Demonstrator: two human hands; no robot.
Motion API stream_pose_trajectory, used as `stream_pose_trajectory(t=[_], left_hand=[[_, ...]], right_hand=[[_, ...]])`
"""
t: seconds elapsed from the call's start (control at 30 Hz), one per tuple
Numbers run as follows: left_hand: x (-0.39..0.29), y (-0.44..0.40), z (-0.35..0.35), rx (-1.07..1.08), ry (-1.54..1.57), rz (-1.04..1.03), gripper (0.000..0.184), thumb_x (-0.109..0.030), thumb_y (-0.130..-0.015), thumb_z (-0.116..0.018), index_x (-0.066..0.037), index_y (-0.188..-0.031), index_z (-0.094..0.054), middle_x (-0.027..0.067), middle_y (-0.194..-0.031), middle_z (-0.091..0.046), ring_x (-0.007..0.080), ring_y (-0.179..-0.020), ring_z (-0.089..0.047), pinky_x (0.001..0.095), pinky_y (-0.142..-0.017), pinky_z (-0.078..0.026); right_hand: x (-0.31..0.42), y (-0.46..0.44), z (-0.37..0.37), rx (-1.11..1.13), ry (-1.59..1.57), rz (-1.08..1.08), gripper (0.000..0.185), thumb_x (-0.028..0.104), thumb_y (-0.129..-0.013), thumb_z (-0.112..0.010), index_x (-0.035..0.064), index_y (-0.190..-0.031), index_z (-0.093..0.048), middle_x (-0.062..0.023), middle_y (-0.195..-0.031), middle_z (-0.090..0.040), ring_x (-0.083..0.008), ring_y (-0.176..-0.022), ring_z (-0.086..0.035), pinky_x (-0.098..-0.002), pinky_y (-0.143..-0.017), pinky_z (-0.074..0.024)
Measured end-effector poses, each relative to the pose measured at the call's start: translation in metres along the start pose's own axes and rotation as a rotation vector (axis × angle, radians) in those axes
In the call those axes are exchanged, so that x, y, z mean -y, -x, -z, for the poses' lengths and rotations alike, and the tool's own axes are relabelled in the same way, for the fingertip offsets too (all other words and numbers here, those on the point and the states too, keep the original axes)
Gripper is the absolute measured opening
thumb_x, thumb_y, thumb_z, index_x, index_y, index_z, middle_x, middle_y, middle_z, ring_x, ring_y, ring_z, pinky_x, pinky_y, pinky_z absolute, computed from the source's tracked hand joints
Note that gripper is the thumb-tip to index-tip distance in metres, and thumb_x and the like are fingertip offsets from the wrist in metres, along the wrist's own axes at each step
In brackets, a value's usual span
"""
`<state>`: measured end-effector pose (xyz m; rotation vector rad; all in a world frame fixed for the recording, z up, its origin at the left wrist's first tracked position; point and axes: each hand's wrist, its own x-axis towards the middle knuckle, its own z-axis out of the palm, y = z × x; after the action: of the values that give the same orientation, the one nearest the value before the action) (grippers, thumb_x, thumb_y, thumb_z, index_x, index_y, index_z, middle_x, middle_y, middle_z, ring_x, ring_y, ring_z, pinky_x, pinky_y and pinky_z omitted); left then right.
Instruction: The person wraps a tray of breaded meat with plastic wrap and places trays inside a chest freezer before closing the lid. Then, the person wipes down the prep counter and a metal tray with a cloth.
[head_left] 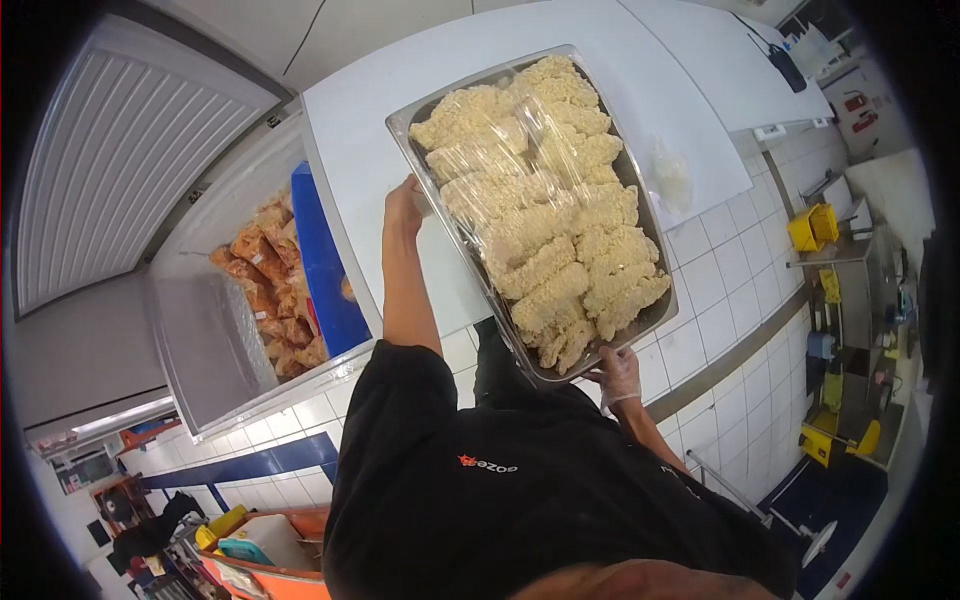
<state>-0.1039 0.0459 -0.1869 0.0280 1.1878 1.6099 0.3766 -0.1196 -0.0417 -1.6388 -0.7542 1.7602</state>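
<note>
A metal tray [668,312] full of breaded chicken pieces [545,200] is tilted in front of me, its far part over the white worktop [350,120]. Clear plastic film lies over the chicken and catches the light. My left hand [404,202] grips the tray's left side, its fingers partly hidden behind the wall. At the near right corner, my right hand [617,376], in a clear plastic glove, holds the rim with its fingers beneath.
To the left, an open chest freezer [215,340] holds several bags of orange-coated meat [275,270] beside a blue panel [325,260]. Its ribbed lid [130,150] stands raised. Crumpled clear plastic [670,180] lies on the worktop. An orange container [290,570] stands lower left.
</note>
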Motion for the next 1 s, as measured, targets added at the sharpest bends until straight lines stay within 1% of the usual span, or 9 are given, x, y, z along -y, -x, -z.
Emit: stream_pose_trajectory(t=[0.07,0.1,0.13,0.33,0.53,0.6,0.8,0.87,1.0], left_hand=[[0.010,0.029,0.009,0.123,-0.231,-0.189,0.042,-0.025,-0.105,-0.060,0.007,-0.132,-0.064,0.0133,-0.121,-0.071,0.0192,-0.114,-0.065,0.0340,-0.102,-0.048],[0.003,0.065,-0.005,0.101,-0.364,-0.285,0.048,-0.027,-0.105,-0.062,0.005,-0.140,-0.060,0.0113,-0.128,-0.069,0.0173,-0.121,-0.061,0.0334,-0.107,-0.043],[0.015,0.061,-0.005,0.080,-0.264,-0.326,0.043,-0.026,-0.106,-0.061,0.004,-0.137,-0.062,0.0080,-0.125,-0.070,0.0162,-0.118,-0.062,0.0324,-0.105,-0.044],[-0.005,-0.010,-0.015,-0.060,-0.152,-0.202,0.041,-0.027,-0.102,-0.066,0.006,-0.126,-0.068,0.0103,-0.116,-0.072,0.0167,-0.104,-0.064,0.0327,-0.096,-0.048],[-0.030,-0.013,-0.015,0.054,-0.305,-0.242,0.047,-0.032,-0.099,-0.065,0.009,-0.122,-0.069,0.0114,-0.109,-0.073,0.0187,-0.100,-0.065,0.0361,-0.091,-0.050],[-0.033,-0.016,-0.007,0.062,-0.266,-0.034,0.047,-0.032,-0.100,-0.059,0.009,-0.120,-0.069,0.0121,-0.107,-0.073,0.0218,-0.100,-0.067,0.0377,-0.091,-0.050],[-0.018,-0.037,-0.013,0.098,-0.167,-0.022,0.045,-0.025,-0.102,-0.057,0.013,-0.125,-0.064,0.0174,-0.119,-0.071,0.0256,-0.109,-0.069,0.0378,-0.093,-0.055],[-0.009,-0.017,-0.019,0.134,0.119,-0.053,0.042,-0.019,-0.104,-0.053,0.013,-0.130,-0.062,0.0200,-0.124,-0.069,0.0281,-0.112,-0.069,0.0377,-0.096,-0.056],[-0.002,-0.009,-0.028,0.098,0.236,-0.036,0.042,-0.015,-0.106,-0.045,0.012,-0.137,-0.055,0.0222,-0.129,-0.067,0.0319,-0.115,-0.068,0.0411,-0.099,-0.057]], right_hand=[[-0.002,0.001,0.004,0.014,0.011,0.031,0.037,0.016,-0.096,-0.061,-0.0085,-0.123,-0.054,-0.0189,-0.112,-0.068,-0.0313,-0.090,-0.074,-0.0435,-0.072,-0.0675],[-0.004,-0.001,0.004,0.013,0.000,0.027,0.036,0.018,-0.096,-0.062,-0.0047,-0.124,-0.055,-0.0147,-0.107,-0.068,-0.0282,-0.086,-0.074,-0.0442,-0.070,-0.0679],[-0.004,-0.008,0.002,0.009,-0.014,0.023,0.036,0.019,-0.096,-0.064,-0.0010,-0.124,-0.056,-0.0105,-0.103,-0.067,-0.0250,-0.082,-0.073,-0.0449,-0.067,-0.0682],[-0.017,-0.024,0.021,0.036,0.005,0.107,0.045,0.027,-0.097,-0.070,-0.0019,-0.127,-0.055,-0.0182,-0.118,-0.070,-0.0309,-0.094,-0.076,-0.0483,-0.070,-0.0684],[-0.009,-0.022,0.021,-0.007,0.030,0.138,0.043,0.024,-0.098,-0.068,-0.0016,-0.129,-0.054,-0.0171,-0.116,-0.071,-0.0322,-0.093,-0.076,-0.0485,-0.069,-0.0684],[-0.018,-0.031,0.025,-0.026,0.109,0.187,0.043,0.023,-0.099,-0.067,-0.0017,-0.131,-0.054,-0.0165,-0.116,-0.071,-0.0322,-0.092,-0.076,-0.0493,-0.070,-0.0685],[-0.030,-0.042,0.044,-0.007,0.118,0.106,0.046,0.026,-0.099,-0.068,-0.0020,-0.132,-0.054,-0.0158,-0.116,-0.070,-0.0313,-0.091,-0.076,-0.0502,-0.071,-0.0683],[-0.044,-0.040,0.053,-0.026,0.157,0.134,0.046,0.027,-0.099,-0.069,-0.0017,-0.131,-0.054,-0.0151,-0.114,-0.071,-0.0302,-0.090,-0.076,-0.0493,-0.071,-0.0683],[0.002,-0.019,0.010,-0.034,0.026,0.071,0.039,0.027,-0.098,-0.070,-0.0003,-0.124,-0.057,-0.0109,-0.103,-0.071,-0.0242,-0.080,-0.075,-0.0450,-0.067,-0.0678]])
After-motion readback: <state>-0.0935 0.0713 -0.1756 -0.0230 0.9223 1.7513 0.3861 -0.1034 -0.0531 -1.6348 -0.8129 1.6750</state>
